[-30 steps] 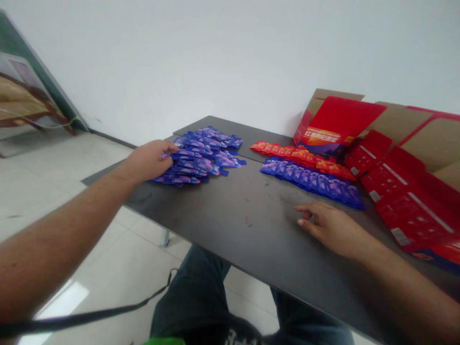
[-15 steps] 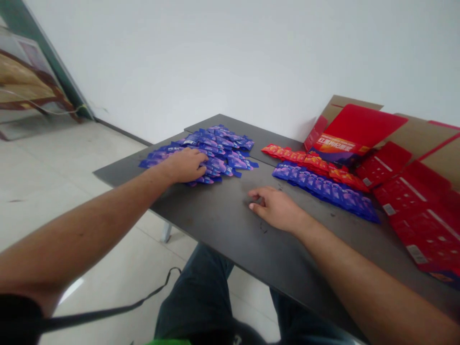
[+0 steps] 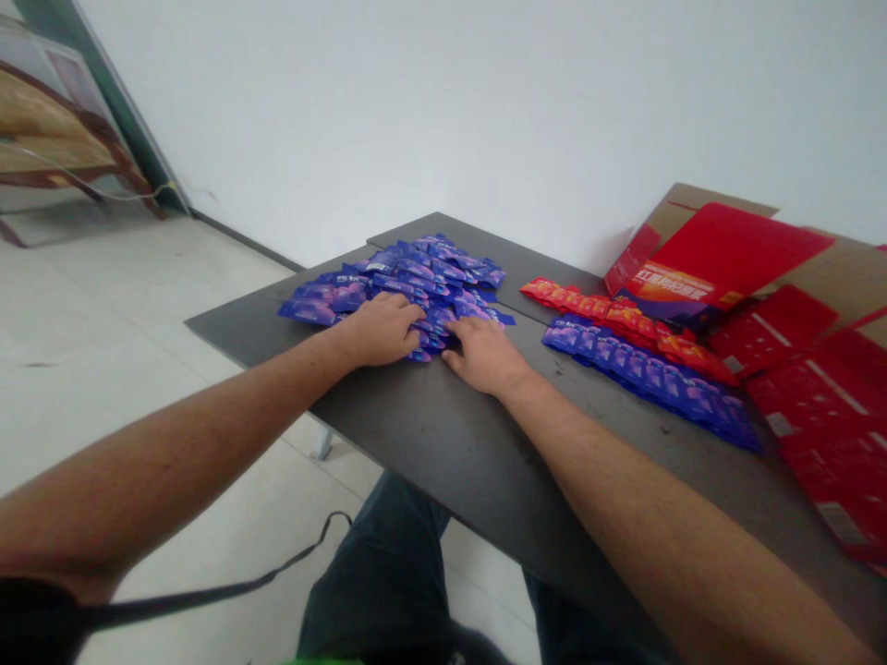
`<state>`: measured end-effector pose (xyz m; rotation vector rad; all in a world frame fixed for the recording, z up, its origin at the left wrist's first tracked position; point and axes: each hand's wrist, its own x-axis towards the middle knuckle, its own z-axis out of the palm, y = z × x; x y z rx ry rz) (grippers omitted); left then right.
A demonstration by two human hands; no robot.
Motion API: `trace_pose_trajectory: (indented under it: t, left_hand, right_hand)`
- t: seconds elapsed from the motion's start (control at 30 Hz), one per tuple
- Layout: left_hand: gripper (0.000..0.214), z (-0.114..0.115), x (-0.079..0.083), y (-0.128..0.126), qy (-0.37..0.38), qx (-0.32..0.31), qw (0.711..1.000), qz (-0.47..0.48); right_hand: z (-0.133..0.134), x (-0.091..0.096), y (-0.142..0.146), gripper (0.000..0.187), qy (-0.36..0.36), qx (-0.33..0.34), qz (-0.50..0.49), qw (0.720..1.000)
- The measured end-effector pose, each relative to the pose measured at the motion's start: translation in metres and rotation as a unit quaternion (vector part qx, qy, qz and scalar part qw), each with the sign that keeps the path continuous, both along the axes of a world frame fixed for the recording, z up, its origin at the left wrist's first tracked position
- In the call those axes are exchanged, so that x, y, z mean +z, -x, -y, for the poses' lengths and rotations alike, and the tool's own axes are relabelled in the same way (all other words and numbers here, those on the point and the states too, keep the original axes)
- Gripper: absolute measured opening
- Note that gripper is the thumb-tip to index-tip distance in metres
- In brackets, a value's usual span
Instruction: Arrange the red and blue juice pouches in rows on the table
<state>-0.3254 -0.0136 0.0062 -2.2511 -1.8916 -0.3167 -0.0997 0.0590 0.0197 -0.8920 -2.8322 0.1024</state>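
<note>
**Left hand (image 3: 380,331) and right hand (image 3: 483,356) pressed flat on a heap of blue-purple sachets (image 3: 430,272)**

The heap lies loose and overlapping, several packets deep, toward the far end of a dark grey tabletop (image 3: 430,416). Its long axis runs slantwise across the table, from a thin spread of packets at the near left to a thicker mass at the far right.

The left hand sits palm down on the heap's near edge, its fingers lying over the packets and pointing toward the centre. The right hand rests just beside it, with its fingertips on the heap's near right corner and its palm over bare table. Only a narrow gap separates the two. Neither hand shows a closed grip: the fingers lie open and flat, though a sachet pinched beneath them cannot be ruled out. The left hand reaches further over the heap, and most of the pile lies ahead of both hands.

To the right of the heap run a line of red sachets (image 3: 602,312) and, nearer the person, a line of blue-purple sachets (image 3: 644,380). Further right of the heap lie a red carton (image 3: 721,263) and flat red die-cut card sheets (image 3: 832,416). Beyond the heap stands a white wall (image 3: 416,111).
</note>
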Motion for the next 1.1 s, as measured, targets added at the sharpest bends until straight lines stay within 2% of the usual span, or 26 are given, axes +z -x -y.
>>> trace_pose_trajectory:
  t: [0.23, 0.43, 0.63, 0.9, 1.1]
  left_hand:
    - [0.045, 0.010, -0.005, -0.025, -0.002, -0.035, 0.999, 0.035]
    - [0.043, 0.019, -0.007, -0.050, -0.008, -0.043, 0.998, 0.052]
    - [0.043, 0.032, -0.008, -0.082, -0.017, -0.034, 0.997, 0.071]
    - [0.036, 0.043, -0.004, -0.154, -0.008, 0.006, 0.996, 0.091]
    - [0.035, 0.034, -0.004, -0.223, -0.003, 0.022, 0.992, 0.121]
  right_hand:
    - [0.004, -0.001, -0.019, 0.064, 0.002, -0.003, 0.034, 0.999]
    - [0.008, 0.001, -0.037, 0.057, -0.006, 0.023, 0.037, 0.999]
    - [0.020, 0.002, -0.069, 0.064, 0.013, 0.033, 0.015, 0.999]
    - [0.035, 0.006, -0.136, 0.075, 0.053, 0.038, 0.001, 0.998]
    - [0.036, 0.008, -0.189, 0.078, 0.054, 0.020, -0.013, 0.998]
